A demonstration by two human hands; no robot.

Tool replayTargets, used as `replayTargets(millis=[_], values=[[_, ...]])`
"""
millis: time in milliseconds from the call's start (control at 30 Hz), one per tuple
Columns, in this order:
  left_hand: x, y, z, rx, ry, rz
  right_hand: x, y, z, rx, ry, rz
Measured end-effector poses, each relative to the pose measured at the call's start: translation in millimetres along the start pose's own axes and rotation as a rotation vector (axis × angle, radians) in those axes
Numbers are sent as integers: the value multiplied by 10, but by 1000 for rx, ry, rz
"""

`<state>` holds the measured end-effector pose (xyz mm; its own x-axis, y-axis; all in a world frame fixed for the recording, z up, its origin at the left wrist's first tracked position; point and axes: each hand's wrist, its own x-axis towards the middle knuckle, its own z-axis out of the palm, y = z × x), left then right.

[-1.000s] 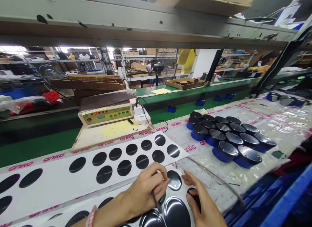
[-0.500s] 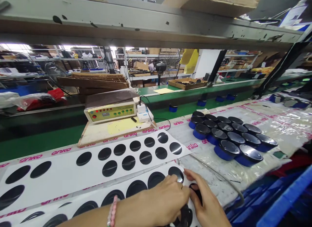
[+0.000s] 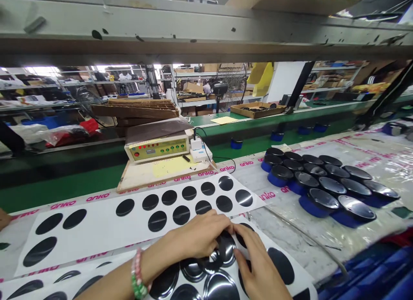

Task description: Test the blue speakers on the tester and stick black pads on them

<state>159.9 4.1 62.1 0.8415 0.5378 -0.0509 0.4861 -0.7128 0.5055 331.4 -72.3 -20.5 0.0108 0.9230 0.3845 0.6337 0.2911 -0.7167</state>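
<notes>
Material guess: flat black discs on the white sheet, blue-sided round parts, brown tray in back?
Flat black discs: probably plastic film, glossy; thin-looking, light streaks.
Blue-sided round parts: dark tops glossy with bright reflections; plastic or coated metal, can't tell.
Brown tray: likely cardboard, matte; plain brown walls.

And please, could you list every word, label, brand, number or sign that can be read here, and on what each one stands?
"anko": pink, repeated across the pale cover on the bench, partly hidden in places.
Control box: front markings too small to read.
White adapter: small label, unreadable.
Black discs: no readable text.
</notes>
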Motion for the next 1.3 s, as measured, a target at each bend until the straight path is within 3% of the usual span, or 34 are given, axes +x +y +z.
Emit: replayTargets(millis=[167, 333, 433, 533, 600, 700, 767, 833, 1000, 1300], values=[[257, -141, 13, 56, -124, 37, 33, 77, 62, -88, -12, -51], [116, -116, 5, 103, -122, 78, 9, 121, 126, -107, 75, -53], [-204, -71, -53, 47, -1, 148, -6, 175, 133, -165, 46, -116], [-542, 5, -116, -213, 269, 191, -2, 202, 113, -218, -28, -151], [-667, 103, -117, -354, 345, 156, 9, 183, 106, -251, -31, -131], [-644, 292, -30, -283, 111, 97, 24, 130, 113, -284, -1, -130], [-535, 392, 63, -68, -55, 43, 31, 105, 117, -296, -2, -144], [-415, 435, 154, 147, -117, 6, 35, 96, 116, -308, -15, -145], [-274, 365, 280, 386, -57, 146, 39, 119, 112, -335, -24, -137], [-456, 295, 349, 367, 26, 158, 33, 136, 113, -365, -27, -184]])
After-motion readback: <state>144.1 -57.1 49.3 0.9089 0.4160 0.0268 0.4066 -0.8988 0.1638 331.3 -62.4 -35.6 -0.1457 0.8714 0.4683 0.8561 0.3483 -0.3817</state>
